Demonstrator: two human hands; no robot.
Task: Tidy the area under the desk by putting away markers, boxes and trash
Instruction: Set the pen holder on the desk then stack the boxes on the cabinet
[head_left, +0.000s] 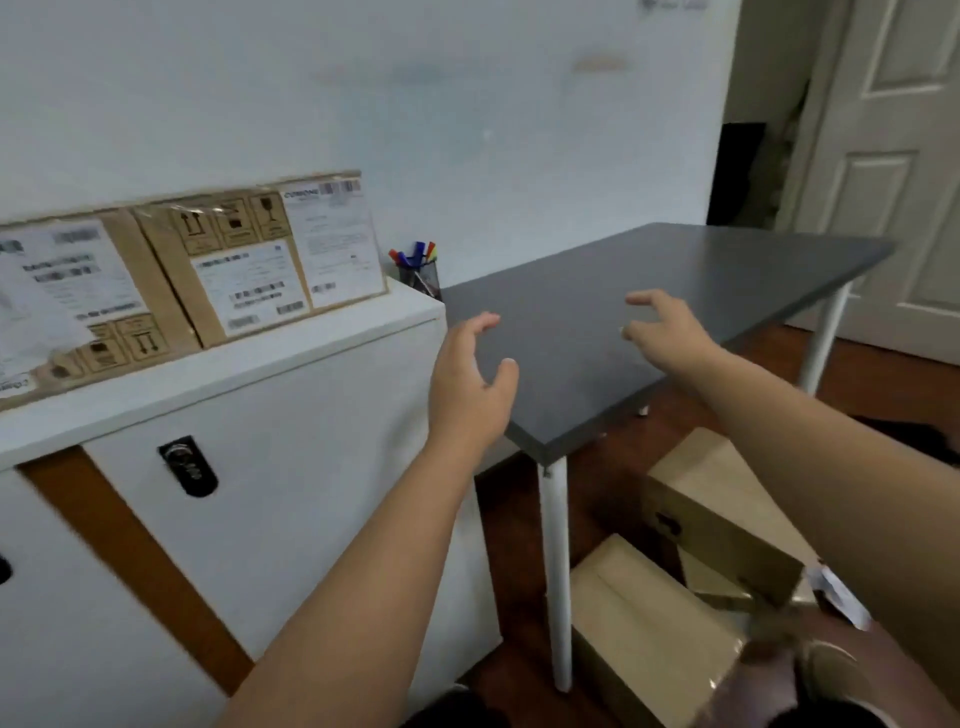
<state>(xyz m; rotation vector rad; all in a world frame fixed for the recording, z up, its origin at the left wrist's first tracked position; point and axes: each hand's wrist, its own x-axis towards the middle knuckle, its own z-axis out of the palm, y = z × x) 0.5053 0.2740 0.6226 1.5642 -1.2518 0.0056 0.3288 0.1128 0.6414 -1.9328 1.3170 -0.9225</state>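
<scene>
Hands: left hand (470, 387) & right hand (662, 330) both spread, nothing held, above grey counter (675, 291).
Boxes: two cardboard boxes (717, 519) on floor under counter; paper scrap (841, 597) beside.
Markers: in mesh cup (420, 275) on white cabinet (260, 415).
Risk: prob. snagging white leg (555, 571) pulling boxes out.
Labels: flat cartons (208, 265) w/ blurred stickers, unreadable.

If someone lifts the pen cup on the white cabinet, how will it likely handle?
The pen cup looks like thin dark mesh, so probably light. The markers stand taller than its rim and lean outward, so it may tip or spill if tilted. It stands near the cabinet edge, so a nudge might topple it.
</scene>
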